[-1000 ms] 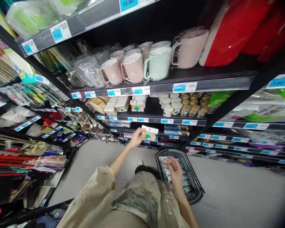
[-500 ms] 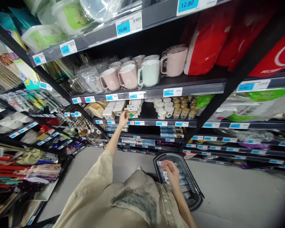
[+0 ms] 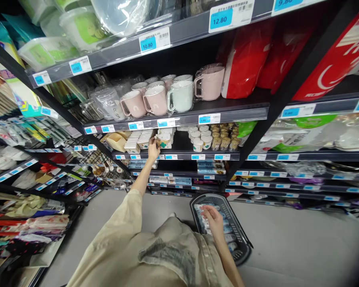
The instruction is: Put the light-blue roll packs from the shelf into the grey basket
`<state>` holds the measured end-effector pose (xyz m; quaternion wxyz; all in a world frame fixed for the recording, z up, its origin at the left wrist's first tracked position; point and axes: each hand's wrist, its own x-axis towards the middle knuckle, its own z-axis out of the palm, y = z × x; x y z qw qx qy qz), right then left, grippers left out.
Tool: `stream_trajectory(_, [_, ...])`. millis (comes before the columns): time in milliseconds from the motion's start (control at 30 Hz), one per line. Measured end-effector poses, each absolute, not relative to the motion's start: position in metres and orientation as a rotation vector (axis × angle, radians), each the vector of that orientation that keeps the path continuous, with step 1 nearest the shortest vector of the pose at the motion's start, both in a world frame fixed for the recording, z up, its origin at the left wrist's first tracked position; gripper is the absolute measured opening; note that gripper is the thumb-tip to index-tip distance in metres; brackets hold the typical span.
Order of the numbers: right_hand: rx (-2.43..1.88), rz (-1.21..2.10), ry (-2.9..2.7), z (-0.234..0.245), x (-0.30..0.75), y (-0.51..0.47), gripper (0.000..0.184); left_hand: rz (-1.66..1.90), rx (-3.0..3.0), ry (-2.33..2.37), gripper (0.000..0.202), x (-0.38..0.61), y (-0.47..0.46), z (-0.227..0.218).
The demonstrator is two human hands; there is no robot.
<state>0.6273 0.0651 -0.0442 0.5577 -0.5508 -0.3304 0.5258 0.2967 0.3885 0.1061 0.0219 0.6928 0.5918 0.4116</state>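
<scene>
My left hand (image 3: 152,149) reaches up to the third shelf and is closed on a small white box with a green cross (image 3: 163,142), held against the stack of like boxes there. My right hand (image 3: 213,219) rests down in a dark plastic basket (image 3: 238,227) on the floor, its fingers curled over the small packs (image 3: 227,231) lying inside. Whether it grips one I cannot make out.
Pink and mint mugs (image 3: 155,99) in plastic wrap stand on the shelf above. Small round jars (image 3: 215,137) sit right of the boxes. Red packages (image 3: 245,63) fill the upper right. Shelves of goods line the left aisle side. Grey floor (image 3: 287,239) stretches right of the basket.
My left hand rose from near the lower shelves with the box and brought it up to the stack on the third shelf. The right hand stayed in the basket.
</scene>
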Motion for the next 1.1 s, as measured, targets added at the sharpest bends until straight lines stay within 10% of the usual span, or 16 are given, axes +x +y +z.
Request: stream_trajectory(1100, [-1.309, 1.281, -0.755, -0.052, 0.631, 0.066, 0.050, 1.420, 1.769, 1.917, 0.116, 0.334, 0.412, 0.094])
